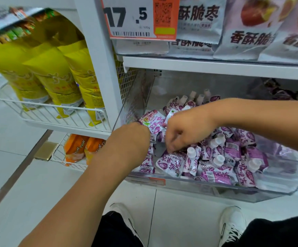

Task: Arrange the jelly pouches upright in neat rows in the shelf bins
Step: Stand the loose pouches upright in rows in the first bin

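Observation:
A clear plastic shelf bin point(278, 192) holds several purple and white jelly pouches point(216, 157) with white caps, most lying jumbled. A few stand upright at the back point(196, 98). My left hand point(132, 138) is at the bin's left end, fingers curled round a tilted pouch point(152, 122); the fingertips are hidden. My right hand point(184, 131) reaches in from the right, fingers curled down among the pouches in the bin's left part; whether it holds one I cannot tell.
A white shelf post point(98, 59) stands left of the bin. A wire basket point(55, 113) with yellow bags hangs on the left, orange bags point(80, 148) below. White bags and a price tag point(141, 18) sit on the shelf above. My shoes point(232, 223) rest on the tiled floor.

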Action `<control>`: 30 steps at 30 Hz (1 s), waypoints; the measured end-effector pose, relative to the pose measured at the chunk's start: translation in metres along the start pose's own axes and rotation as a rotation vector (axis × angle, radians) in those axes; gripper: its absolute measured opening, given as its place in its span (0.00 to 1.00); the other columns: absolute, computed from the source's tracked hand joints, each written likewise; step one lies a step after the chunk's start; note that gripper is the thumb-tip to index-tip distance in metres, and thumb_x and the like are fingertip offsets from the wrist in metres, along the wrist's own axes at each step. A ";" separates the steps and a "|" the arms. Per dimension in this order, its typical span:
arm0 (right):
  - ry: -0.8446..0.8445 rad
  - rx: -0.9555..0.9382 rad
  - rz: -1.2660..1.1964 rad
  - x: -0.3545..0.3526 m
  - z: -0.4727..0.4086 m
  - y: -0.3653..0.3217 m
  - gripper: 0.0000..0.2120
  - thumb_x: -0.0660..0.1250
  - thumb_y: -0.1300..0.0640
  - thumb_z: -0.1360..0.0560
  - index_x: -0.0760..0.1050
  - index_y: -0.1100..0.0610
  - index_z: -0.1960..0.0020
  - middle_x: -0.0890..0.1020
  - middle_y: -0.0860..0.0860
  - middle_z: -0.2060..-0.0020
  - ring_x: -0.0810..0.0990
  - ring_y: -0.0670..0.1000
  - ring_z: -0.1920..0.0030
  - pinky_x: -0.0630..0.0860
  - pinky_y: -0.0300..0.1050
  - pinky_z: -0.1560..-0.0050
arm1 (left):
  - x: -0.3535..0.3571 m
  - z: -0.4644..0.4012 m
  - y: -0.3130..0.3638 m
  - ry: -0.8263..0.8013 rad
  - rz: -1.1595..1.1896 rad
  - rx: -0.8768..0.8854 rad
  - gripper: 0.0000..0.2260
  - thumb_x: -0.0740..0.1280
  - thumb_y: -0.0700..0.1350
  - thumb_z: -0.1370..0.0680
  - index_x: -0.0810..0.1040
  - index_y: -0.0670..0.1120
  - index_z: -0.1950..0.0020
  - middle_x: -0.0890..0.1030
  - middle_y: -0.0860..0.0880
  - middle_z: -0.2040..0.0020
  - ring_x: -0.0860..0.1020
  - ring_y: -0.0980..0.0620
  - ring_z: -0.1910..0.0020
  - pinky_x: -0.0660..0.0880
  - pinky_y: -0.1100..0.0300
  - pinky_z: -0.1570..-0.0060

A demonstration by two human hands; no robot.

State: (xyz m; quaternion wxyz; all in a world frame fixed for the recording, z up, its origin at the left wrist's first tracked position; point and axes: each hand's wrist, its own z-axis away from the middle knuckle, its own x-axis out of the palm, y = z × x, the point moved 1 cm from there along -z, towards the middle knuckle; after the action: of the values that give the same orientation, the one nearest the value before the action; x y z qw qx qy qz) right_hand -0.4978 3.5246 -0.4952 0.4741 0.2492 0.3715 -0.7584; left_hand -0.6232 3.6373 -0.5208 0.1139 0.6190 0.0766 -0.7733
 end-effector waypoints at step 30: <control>0.305 0.242 -0.069 -0.032 -0.088 0.038 0.14 0.64 0.48 0.21 0.73 0.57 0.59 0.75 0.50 0.66 0.73 0.51 0.65 0.71 0.43 0.65 | -0.009 -0.006 0.001 0.086 0.141 -0.182 0.07 0.66 0.33 0.26 0.75 0.44 0.56 0.71 0.45 0.58 0.74 0.46 0.56 0.69 0.58 0.60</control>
State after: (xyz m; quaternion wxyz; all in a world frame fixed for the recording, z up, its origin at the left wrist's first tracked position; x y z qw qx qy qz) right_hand -0.4478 3.6016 -0.5367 0.3526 0.4033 0.3537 -0.7668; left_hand -0.6158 3.6381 -0.5137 0.2203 0.6427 0.1074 -0.7259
